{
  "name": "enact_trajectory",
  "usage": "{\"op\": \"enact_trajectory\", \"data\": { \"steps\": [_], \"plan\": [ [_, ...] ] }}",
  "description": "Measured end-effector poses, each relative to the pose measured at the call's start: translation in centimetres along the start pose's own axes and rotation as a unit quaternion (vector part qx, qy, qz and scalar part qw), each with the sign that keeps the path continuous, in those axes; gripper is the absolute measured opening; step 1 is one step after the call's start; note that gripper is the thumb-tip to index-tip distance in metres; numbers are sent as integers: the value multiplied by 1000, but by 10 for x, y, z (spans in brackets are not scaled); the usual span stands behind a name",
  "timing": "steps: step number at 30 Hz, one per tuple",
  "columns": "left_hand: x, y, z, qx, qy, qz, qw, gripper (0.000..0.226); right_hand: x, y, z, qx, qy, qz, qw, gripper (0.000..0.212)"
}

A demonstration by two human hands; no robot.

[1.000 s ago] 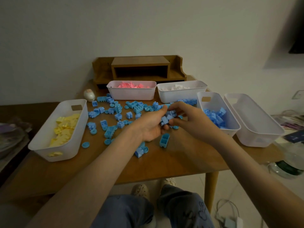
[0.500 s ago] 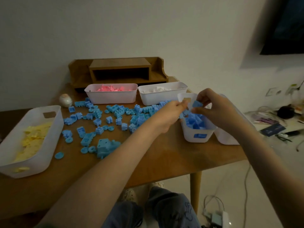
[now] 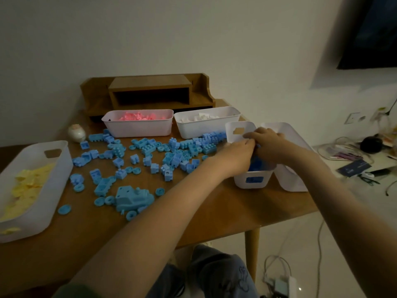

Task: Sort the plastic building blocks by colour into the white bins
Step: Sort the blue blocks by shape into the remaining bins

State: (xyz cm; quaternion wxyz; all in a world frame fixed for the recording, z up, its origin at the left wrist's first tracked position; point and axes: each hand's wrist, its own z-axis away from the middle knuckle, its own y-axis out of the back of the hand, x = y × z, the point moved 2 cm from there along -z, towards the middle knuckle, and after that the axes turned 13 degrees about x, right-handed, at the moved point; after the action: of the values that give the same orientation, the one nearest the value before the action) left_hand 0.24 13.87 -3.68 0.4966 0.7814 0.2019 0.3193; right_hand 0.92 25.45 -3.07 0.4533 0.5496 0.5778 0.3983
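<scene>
Left hand (image 3: 236, 154) and right hand (image 3: 268, 147) meet over blue bin (image 3: 253, 182) near the tabletop (image 3: 214, 214) right edge, hiding most contents. Cannot tell what either grip holds. Loose blue blocks (image 3: 150, 155) lie scattered mid-tabletop.

We log the mouth of the blue bin (image 3: 251, 181) as crowded: left hand (image 3: 235, 154) and right hand (image 3: 268, 147) sit over it, touching each other. Just right of the blue bin stands a second white bin (image 3: 294, 181). Behind it, the bin of white blocks (image 3: 206, 125) walls off approach. Left of it, loose blue blocks (image 3: 150, 155) litter the way. In front of it we find bare tabletop (image 3: 214, 211), open to the near edge.
</scene>
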Motion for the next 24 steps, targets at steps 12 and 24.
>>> {"op": "enact_trajectory", "data": {
  "steps": [12,24],
  "plan": [
    [-18,17,23,-5,25,64,998,48,-4,-7,-10,-45,2,121,992,40],
    [-72,55,67,10,158,112,981,44,-24,0,6,64,0,51,997,27]
  ]
}}
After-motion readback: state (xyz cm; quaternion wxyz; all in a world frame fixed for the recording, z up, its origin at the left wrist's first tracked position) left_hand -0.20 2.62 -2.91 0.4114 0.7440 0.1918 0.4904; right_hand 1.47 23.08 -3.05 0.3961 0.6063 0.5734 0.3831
